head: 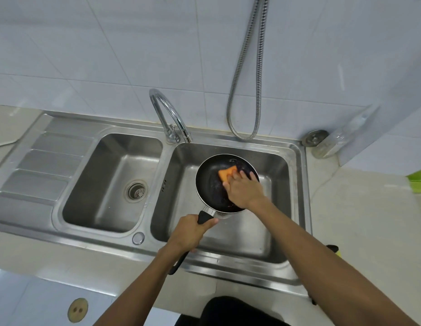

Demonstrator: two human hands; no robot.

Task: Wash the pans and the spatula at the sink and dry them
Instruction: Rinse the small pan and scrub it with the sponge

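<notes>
– Head view, left portion: which surfaces appear?
– A brushed stainless-steel sink (204,271). Its drainboard (47,165), pressed into parallel ribs, adjoins a rectangular left basin (106,161) with rounded corners. A round perforated strainer (137,190) sits in that basin's floor.

– And at the divider?
– A chromed faucet (167,114) rises from the back rim between the two basins and arches in a gooseneck curve.

– Where is the pan, and how is it held?
– The pan (209,184), round, with a black interior and a bright metal rim, lies within the outline of the right basin (277,175). The left hand (188,231) is clenched round the long black handle (203,216), thumb pointing towards the bowl. The handle's end projects behind the wrist over the sink's front rim.

– The other hand?
– The right hand (244,189) grasps a rectangular orange sponge (227,174) and presses it on the pan's interior, thumb at the sponge's near edge, fingers spread past its far side. Pale specks dot the dark surface.

– Right portion?
– A corrugated metal hose (249,78) hangs in a loop against glossy white wall tiles (87,55). A round metal fitting (314,137) sits at the sink's back right corner. Beside it runs a pale, smooth counter (357,220). A green object (418,182) is cut by the frame edge; its kind cannot be told.
</notes>
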